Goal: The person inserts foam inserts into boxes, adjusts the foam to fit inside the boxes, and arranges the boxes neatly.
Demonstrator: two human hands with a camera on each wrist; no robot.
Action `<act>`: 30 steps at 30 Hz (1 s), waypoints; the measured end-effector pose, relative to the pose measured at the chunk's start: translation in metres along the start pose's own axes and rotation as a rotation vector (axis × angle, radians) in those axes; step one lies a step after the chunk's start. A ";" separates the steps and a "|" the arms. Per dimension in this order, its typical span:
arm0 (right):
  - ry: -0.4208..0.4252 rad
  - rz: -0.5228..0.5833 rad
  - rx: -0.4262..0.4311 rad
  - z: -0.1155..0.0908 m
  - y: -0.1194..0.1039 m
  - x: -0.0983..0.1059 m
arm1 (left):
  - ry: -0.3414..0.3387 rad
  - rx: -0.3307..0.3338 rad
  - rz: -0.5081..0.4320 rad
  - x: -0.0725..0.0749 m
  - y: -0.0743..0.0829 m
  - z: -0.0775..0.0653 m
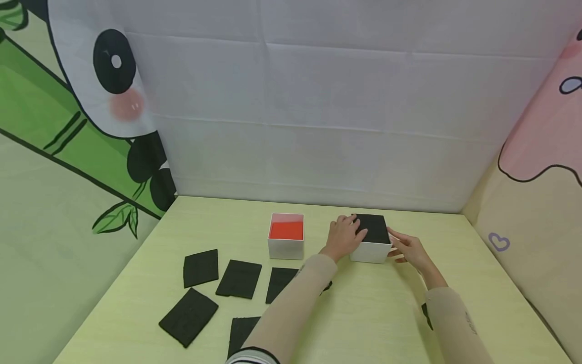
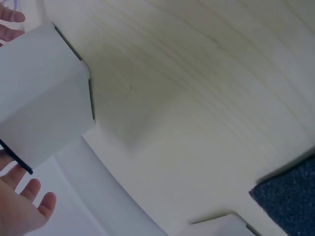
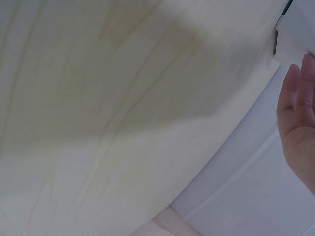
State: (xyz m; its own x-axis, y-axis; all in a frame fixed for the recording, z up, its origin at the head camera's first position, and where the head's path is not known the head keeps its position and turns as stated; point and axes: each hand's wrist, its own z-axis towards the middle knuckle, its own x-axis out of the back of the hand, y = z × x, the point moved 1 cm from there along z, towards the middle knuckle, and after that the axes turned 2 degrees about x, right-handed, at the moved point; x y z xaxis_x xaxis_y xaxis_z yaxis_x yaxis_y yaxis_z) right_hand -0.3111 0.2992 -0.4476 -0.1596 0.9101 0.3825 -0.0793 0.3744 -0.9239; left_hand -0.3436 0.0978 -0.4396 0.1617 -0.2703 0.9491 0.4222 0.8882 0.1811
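Note:
A white box [image 1: 370,252] stands at the back right of the table, its top covered by a black square sheet [image 1: 373,228]. My left hand [image 1: 343,236] rests at the box's upper left, its fingers over the sheet's edge. In the left wrist view, those loosely bent fingers lie by the dark edge of the sheet, partly cut off by the frame. My right hand [image 1: 409,250] is at the box's right side, fingers fairly straight and fingertips right at the wall. The right wrist view shows its fingers [image 3: 290,93] beside the box's white corner.
Left of the covered box stands an uncovered white box [image 1: 285,249] with a red piece [image 1: 286,230] inside. Several black squares [image 1: 238,279] lie on the table's left and front, some partly hidden under my left sleeve. A white cloth wall [image 1: 291,162] rises behind the table [image 1: 364,308].

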 end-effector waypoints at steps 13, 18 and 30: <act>0.005 -0.013 -0.013 -0.003 -0.002 0.000 | -0.035 -0.085 0.210 0.001 0.003 -0.003; 0.004 -0.008 -0.016 -0.002 -0.003 0.000 | -0.064 -0.085 0.201 0.000 0.005 -0.003; 0.005 -0.001 -0.021 -0.002 -0.003 0.000 | -0.106 -0.216 0.295 0.002 0.011 -0.001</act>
State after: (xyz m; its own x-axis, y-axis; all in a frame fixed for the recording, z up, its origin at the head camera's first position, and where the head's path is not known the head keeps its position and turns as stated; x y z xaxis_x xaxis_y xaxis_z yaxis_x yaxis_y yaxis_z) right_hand -0.3084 0.2985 -0.4449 -0.1550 0.9103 0.3838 -0.0586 0.3794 -0.9234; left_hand -0.3377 0.1065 -0.4360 0.2162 0.0352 0.9757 0.5513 0.8204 -0.1518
